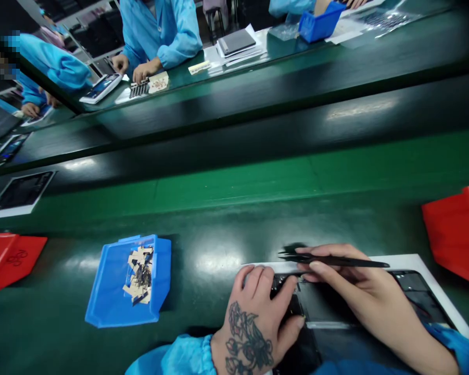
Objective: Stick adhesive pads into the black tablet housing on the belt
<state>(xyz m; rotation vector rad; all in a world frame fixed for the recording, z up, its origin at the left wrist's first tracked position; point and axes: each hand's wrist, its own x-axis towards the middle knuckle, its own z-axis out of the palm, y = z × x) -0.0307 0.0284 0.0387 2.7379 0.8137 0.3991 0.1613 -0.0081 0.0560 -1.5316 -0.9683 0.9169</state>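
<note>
Left hand (253, 325) at bottom centre, flower tattoo on the back, blue sleeve (183, 357) at the wrist. Grip wide: fingers (284, 291) spread on a dark flat device (328, 307), fingertips resting on its surface, no pinch.

Right hand (359, 291) at lower right. Grip narrow, holding black tweezers (336, 261) between thumb and fingers, tips pointing left, just above the device's top edge. Tips sit against a dark blur, so cannot tell if they hold anything.

Device lies at lower right of frame on a white sheet (421, 262), on the green counter (226, 208). Surface is glossy black, with a thin silver strip (328, 325) across its lower part. Hands cover much of it, details hidden.

Left of the hands: blue plastic bin (113, 297) holding a pile of small beige-and-black strips (140, 276). Red bins at far left (11, 260) and far right (456, 234).

Upper part of frame, across the counter: co-worker in a blue smock (160, 31), one hand on a keyboard-like part (139, 89). Stack of papers (238, 52) and a second blue bin (320, 22) at upper right.
</note>
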